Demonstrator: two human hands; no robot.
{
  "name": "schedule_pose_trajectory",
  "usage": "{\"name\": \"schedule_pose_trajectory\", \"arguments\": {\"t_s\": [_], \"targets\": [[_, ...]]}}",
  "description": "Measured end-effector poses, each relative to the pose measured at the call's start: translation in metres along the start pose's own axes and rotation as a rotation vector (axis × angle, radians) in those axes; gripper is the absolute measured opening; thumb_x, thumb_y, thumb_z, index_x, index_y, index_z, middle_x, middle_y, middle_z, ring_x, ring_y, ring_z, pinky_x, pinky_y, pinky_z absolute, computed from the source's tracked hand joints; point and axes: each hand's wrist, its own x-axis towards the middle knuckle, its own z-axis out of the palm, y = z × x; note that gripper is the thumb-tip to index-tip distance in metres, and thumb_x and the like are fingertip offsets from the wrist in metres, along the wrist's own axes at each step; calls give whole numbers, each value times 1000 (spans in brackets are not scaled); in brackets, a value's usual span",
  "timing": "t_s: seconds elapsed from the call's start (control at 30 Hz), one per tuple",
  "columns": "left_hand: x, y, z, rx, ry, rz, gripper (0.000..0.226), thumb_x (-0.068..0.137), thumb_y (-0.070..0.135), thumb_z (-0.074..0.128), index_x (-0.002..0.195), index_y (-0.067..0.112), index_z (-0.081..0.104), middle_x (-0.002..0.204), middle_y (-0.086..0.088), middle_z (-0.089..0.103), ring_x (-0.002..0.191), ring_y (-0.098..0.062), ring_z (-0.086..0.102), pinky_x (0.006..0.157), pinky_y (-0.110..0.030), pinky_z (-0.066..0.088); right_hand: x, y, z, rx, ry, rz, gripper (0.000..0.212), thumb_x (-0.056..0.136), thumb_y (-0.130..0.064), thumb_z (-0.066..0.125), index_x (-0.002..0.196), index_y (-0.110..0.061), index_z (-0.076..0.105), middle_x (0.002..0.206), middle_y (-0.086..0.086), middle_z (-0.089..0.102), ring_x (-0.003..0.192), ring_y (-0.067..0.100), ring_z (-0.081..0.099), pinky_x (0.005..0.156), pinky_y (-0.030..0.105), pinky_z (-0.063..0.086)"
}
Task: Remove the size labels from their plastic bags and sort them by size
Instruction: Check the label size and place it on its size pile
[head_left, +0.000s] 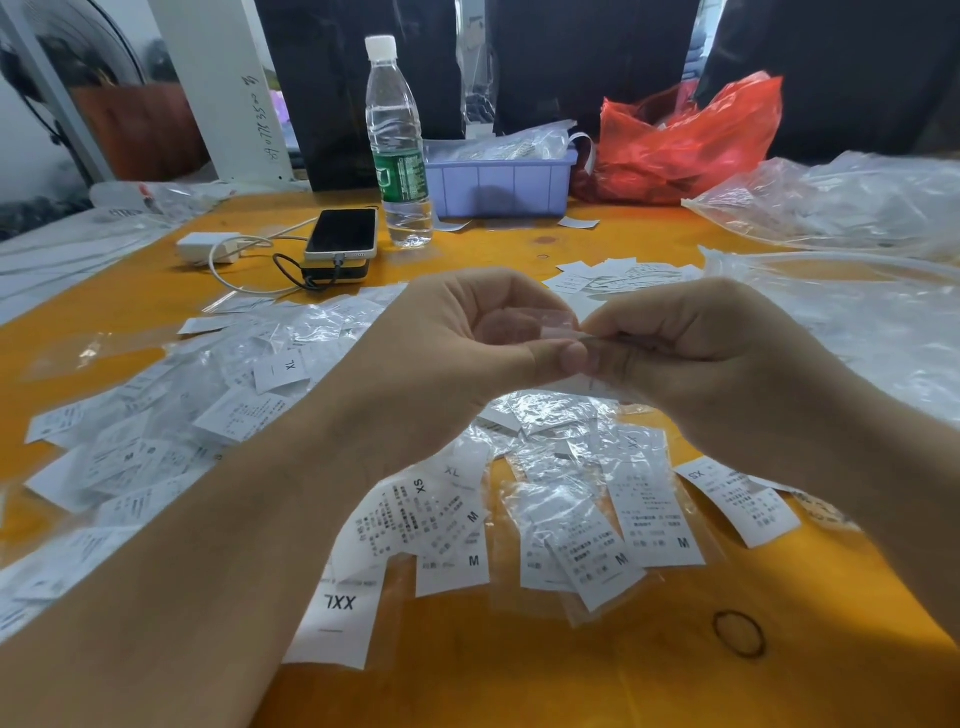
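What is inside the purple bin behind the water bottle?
The purple bin holds crumpled clear plastic bags with pale strips, apparently labels, heaped above its rim. Its opaque walls hide everything lower down, so the contents beneath cannot be seen.

Bright, even light falls from above onto the orange surface (519, 675), with only faint, soft shadows under the forearms. White glare flecks the crinkled plastic bags (857, 202) at right and the water bottle (397, 145). The wide lens bows the edges, stretching the forearms at the bottom corners. The fingers (574, 358) at centre look slightly soft; the dark background is dim and blurry.
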Motion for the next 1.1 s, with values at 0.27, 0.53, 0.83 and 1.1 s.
{"name": "schedule_pose_trajectory", "arguments": {"t_s": [0.27, 0.53, 0.83, 1.1], "targets": [[0, 2, 1, 2, -5, 52, 27, 69, 11, 78, 93, 5, 67, 76, 2, 73, 71, -8, 68, 66, -15, 52, 0, 3, 4, 101, 22, 34, 25, 91, -28, 63, 72, -13, 70, 59, 11, 52, 52, 20, 41, 48, 25, 32], [1, -1, 3, 37, 12, 78, 20, 74, 5, 77, 91, 10, 69, 83, -6, 75, 77, -17, 72, 70, -22, 57, 2, 4, 4, 290, 45, 114, 26, 84, -41, 64, 77, -17, 72, 64, 14, 54, 56, 20, 45, 51, 34, 34], [0, 1, 0, 56, 48, 28, 32, 69, 18, 79, 98, 11, 69, 86, -4, 76, 78, -15, 72, 67, -18, 56, 2, 8, 3, 302, -25, 134, 14, 91, -20, 65, 81, -17, 74, 62, -3, 61, 59, 14, 55, 58, 27, 45], [2, -1, -2, 15, 80, 38, 30, 72, 4, 78, 101, 8, 68, 85, -4, 77, 78, -16, 73, 66, -17, 55, 4, 7, -3, 394, -4, 217, 16, 79, -31, 69, 78, -16, 73, 76, 13, 66, 59, 15, 54, 56, 25, 47]]}}
